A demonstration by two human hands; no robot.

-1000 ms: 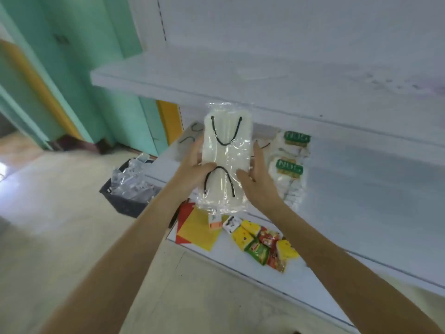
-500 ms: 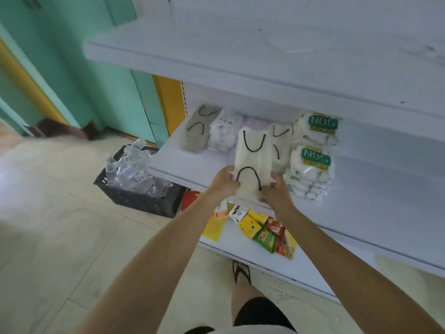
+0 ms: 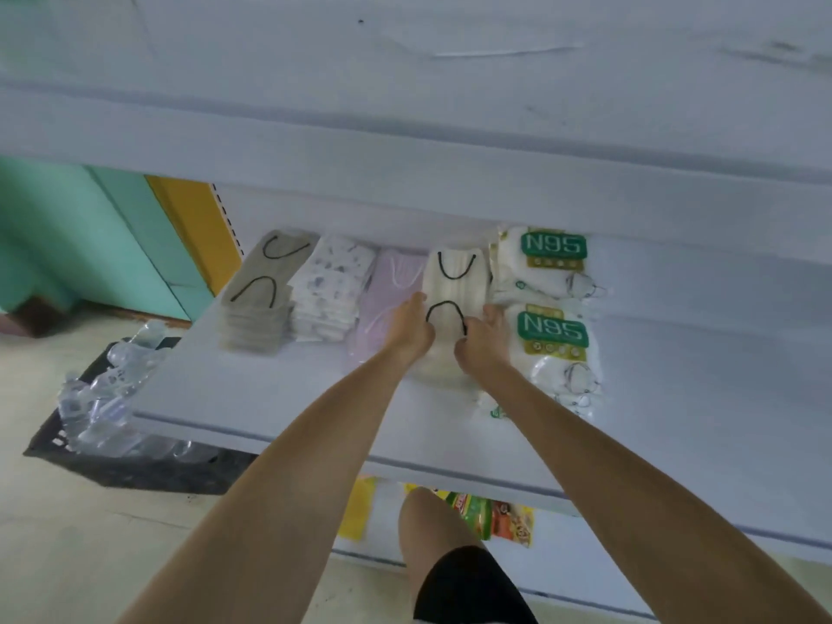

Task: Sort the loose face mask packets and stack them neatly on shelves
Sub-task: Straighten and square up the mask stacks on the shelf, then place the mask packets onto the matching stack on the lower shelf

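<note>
White shelving fills most of the view, with a teal wall (image 3: 67, 245) and a yellow strip (image 3: 193, 227) at the far left. On the tiled floor below the wall sits a black crate (image 3: 121, 470) heaped with clear plastic packets (image 3: 108, 389).

Along the back of the middle shelf (image 3: 279, 412) runs a row of mask stacks. Farthest left is a grey stack (image 3: 261, 304) with black ear loops showing through the wrap. Just beside it stands a stack of white packets with a small purple print (image 3: 331, 290). Next lies a pale pink stack (image 3: 387, 299) with white loops.

The left hand (image 3: 407, 328) rests at the left edge of the cream packet (image 3: 454, 286), fingers curled down against its side and over the edge of the pink stack. The packet is pale cream, pleated lengthwise, sealed in clear film, with two black ear loops, one curving at the far end and one arching near the hands. It lies flat on top of a cream stack (image 3: 439, 376), between the pink stack and the N95 packs. The right hand (image 3: 484, 342) grips the packet's right near edge, fingers bent and thumb tucked by the near loop.

At the right, two piles of white N95 packs (image 3: 553, 335) with green labels lie one behind the other, touching the cream stack.

Under the shelf, a lower shelf holds yellow and colourful snack packets (image 3: 495, 515), partly hidden by the person's knee (image 3: 427, 520).
</note>
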